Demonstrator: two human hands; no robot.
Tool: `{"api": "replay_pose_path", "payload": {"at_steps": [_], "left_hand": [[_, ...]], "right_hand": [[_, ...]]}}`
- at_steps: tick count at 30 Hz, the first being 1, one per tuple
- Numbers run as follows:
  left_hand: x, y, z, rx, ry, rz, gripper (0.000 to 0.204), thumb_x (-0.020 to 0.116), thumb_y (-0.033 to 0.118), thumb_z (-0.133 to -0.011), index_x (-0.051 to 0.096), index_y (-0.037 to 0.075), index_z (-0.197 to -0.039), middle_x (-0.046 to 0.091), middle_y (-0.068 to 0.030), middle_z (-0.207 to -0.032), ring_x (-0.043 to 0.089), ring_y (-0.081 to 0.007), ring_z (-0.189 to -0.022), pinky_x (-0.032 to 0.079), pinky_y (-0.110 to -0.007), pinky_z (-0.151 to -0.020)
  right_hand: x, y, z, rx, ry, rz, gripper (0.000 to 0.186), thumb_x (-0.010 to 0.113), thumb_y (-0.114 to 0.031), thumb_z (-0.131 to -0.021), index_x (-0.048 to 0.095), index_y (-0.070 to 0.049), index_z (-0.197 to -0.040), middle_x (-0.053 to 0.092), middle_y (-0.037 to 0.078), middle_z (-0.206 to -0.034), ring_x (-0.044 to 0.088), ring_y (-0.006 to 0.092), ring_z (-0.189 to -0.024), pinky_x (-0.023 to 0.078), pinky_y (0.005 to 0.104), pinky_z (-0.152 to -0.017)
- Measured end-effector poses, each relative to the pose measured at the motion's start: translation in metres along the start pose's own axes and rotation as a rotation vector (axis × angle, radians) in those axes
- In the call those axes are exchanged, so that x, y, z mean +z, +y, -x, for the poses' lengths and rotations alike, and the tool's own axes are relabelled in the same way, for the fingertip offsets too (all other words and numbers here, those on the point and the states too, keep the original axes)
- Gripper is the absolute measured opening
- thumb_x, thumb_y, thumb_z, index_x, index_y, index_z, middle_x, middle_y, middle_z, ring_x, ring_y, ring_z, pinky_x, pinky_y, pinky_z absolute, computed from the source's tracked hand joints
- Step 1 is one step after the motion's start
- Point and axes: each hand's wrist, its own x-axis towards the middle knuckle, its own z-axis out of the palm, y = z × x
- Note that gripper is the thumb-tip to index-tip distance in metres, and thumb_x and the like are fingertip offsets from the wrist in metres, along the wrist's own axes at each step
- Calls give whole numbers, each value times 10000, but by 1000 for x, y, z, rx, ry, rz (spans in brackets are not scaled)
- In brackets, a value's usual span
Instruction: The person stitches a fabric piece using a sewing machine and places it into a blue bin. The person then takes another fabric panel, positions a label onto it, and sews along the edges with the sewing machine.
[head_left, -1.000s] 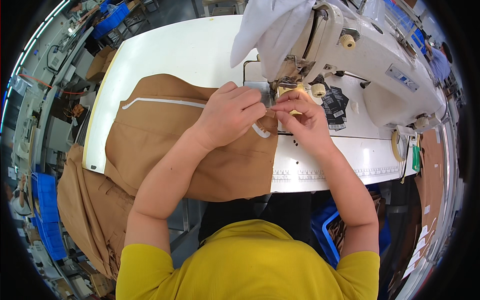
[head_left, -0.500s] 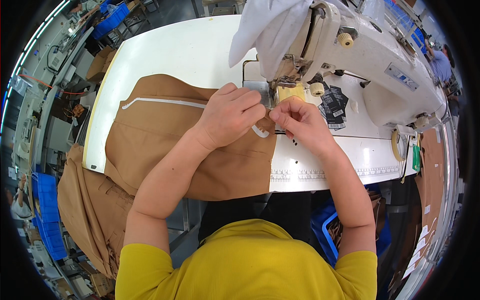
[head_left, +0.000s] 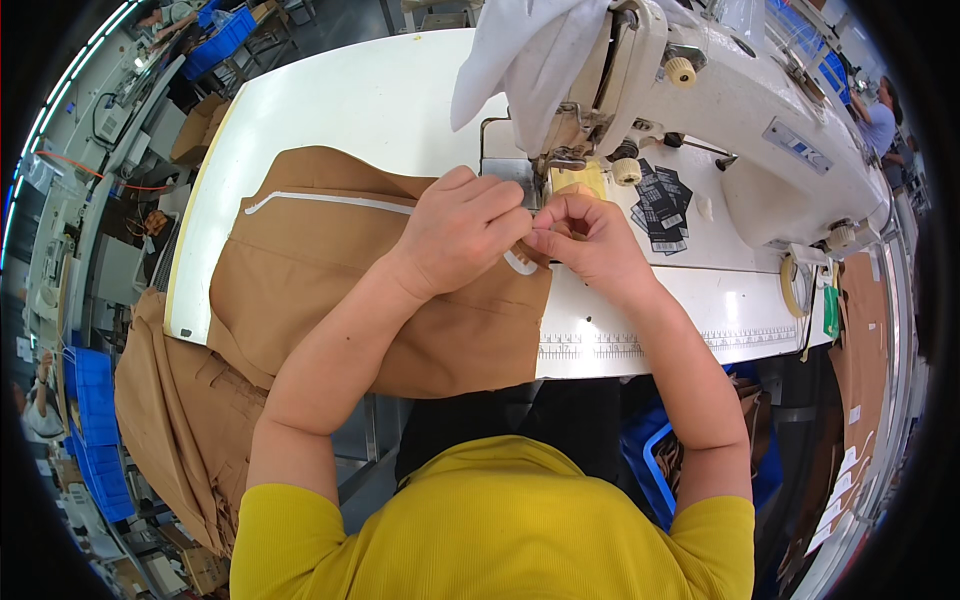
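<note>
A brown fabric panel (head_left: 300, 270) lies across the white sewing table, with a white tape strip (head_left: 330, 199) along its upper part. My left hand (head_left: 462, 232) is closed at the panel's right end, gripping the fabric edge. Against its fingertips, my right hand (head_left: 590, 240) pinches at the same edge, thumb and forefinger together. What lies between the fingertips is mostly hidden. A short curved white piece (head_left: 520, 263) shows on the fabric just below the hands. Right behind them is the needle area of a white sewing machine (head_left: 690, 110).
Black printed labels (head_left: 662, 208) lie on the table right of the needle. Pale cloth (head_left: 520, 60) drapes over the machine head. More brown fabric (head_left: 185, 420) hangs off the left edge. A tape roll (head_left: 797, 285) is at the right, and a blue bin (head_left: 660, 460) stands below the table.
My right hand has shifted slightly left, and its fingertips now meet those of my left hand at the fabric edge. The left hand has hardly moved.
</note>
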Motion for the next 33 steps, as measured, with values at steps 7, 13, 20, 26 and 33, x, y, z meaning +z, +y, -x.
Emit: {"api": "replay_pose_path", "payload": {"at_steps": [7, 13, 20, 26, 33], "left_hand": [[4, 1, 3, -35, 33, 47, 203, 702, 61, -664, 508, 117, -680, 462, -9, -744, 494, -171, -645, 358, -311, -612], [3, 4, 2, -139, 17, 186, 192, 725, 64, -646, 553, 121, -709, 487, -3, -759, 524, -179, -675, 364, -328, -652], [5, -1, 6, -278, -46, 246, 184, 722, 57, -668, 559, 127, -716, 508, 12, -766, 539, -178, -722, 347, -341, -757], [1, 6, -2, -332, -9, 186, 178, 732, 80, -661, 583, 138, -740, 540, 12, -831, 530, -198, -805, 339, -353, -804], [-16, 6, 0, -241, -290, 542, 230, 782, 173, -668, 652, 148, -856, 562, 18, -980, 507, -212, -986, 335, -380, -881]], "right_hand": [[5, 3, -1, -6, 24, -12, 129, 762, -122, -830, 665, -40, -808, 480, -51, -771, 372, 40, -597, 353, 202, -571], [7, 4, 3, -780, 195, 570, 136, 742, -43, -751, 615, -66, -793, 547, 20, -920, 562, 153, -660, 474, 277, -566], [6, 7, 0, -558, 159, 457, 124, 738, -45, -769, 636, -61, -837, 610, 58, -920, 627, 225, -776, 515, 321, -633], [5, 9, -2, -510, 191, 367, 95, 720, -51, -812, 683, -36, -899, 652, 71, -859, 636, 222, -769, 511, 307, -683], [-2, 12, -6, -166, 151, 200, 117, 696, -65, -860, 675, 7, -950, 660, 28, -766, 546, 72, -653, 462, 229, -601]]}}
